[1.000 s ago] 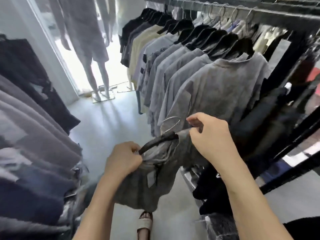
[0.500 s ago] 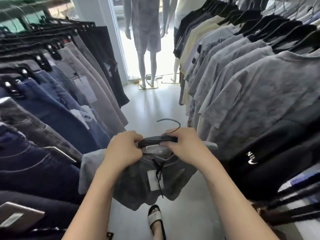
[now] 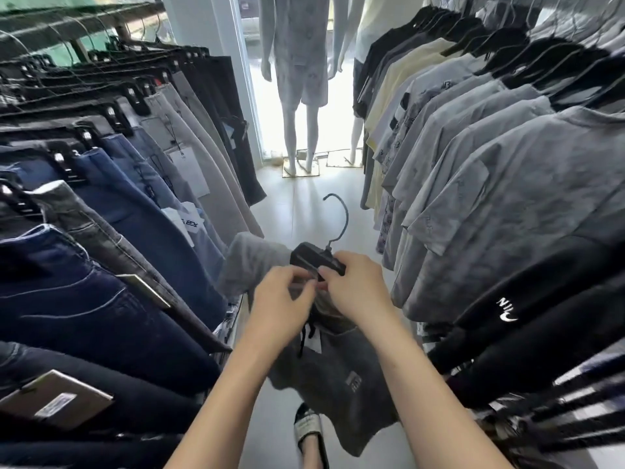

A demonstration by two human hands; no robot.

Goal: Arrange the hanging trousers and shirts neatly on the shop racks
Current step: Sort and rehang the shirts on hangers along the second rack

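A dark grey T-shirt (image 3: 338, 377) hangs from a black hanger (image 3: 313, 257) with a wire hook (image 3: 341, 214) pointing up, held in the aisle between two racks. My left hand (image 3: 280, 302) pinches the shirt's collar just under the hanger. My right hand (image 3: 355, 286) grips the hanger's right side and the collar. One pale grey sleeve (image 3: 247, 262) sticks out to the left. Hanging trousers (image 3: 101, 231) fill the left rack. Grey, cream and black shirts (image 3: 490, 184) fill the right rack.
Two white mannequins (image 3: 301, 79) stand at the bright doorway at the aisle's far end. A pale floor (image 3: 304, 211) runs between the racks. My sandalled foot (image 3: 309, 431) shows below the shirt. Paper tags hang from several trousers.
My view has swung left from the shirt rack to the aisle. Both hands have come closer together at the collar, and the hanger has tilted so its hook stands upright.
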